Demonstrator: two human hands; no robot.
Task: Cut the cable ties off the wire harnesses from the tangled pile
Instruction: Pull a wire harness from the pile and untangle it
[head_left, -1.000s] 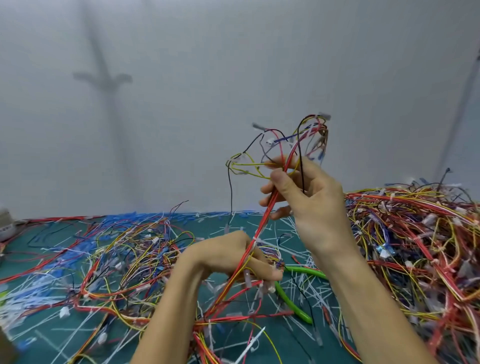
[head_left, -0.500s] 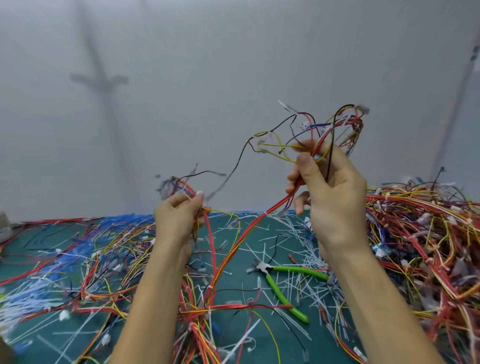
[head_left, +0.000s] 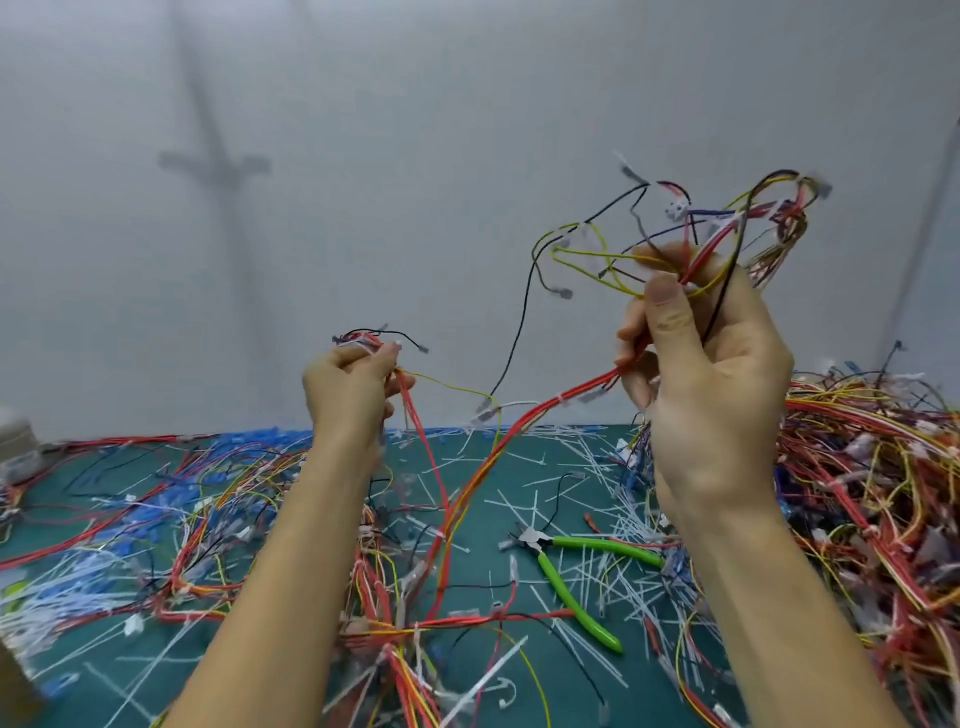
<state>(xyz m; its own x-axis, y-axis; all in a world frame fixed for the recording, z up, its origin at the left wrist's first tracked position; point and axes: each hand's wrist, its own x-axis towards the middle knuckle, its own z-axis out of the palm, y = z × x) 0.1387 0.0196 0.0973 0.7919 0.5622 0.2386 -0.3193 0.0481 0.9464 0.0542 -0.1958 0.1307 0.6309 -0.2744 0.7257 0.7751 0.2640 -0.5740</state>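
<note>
**Wire bunch held up**

I see the left hand (head_left: 353, 387) gripping one end of a long red-and-yellow wire bunch (head_left: 524, 423). Green-handled cutters (head_left: 571, 577) lie on the green mat (head_left: 171, 660). The right hand (head_left: 711, 379) pinches the other end, beside the big tangled pile (head_left: 878, 467).

Light soft, even, fairly bright; no glare. Plain pale grey wall (head_left: 467, 130) carries a faint cross-shaped shadow (head_left: 215, 166), up and left of the left hand (head_left: 348, 387). Bundle of thin red, yellow and black wires (head_left: 787, 221) motion-blurred above the right hand (head_left: 711, 374). Both hands slightly soft. Dim wall line (head_left: 927, 218) far right of right hand leans: wide-angle distortion.
</note>
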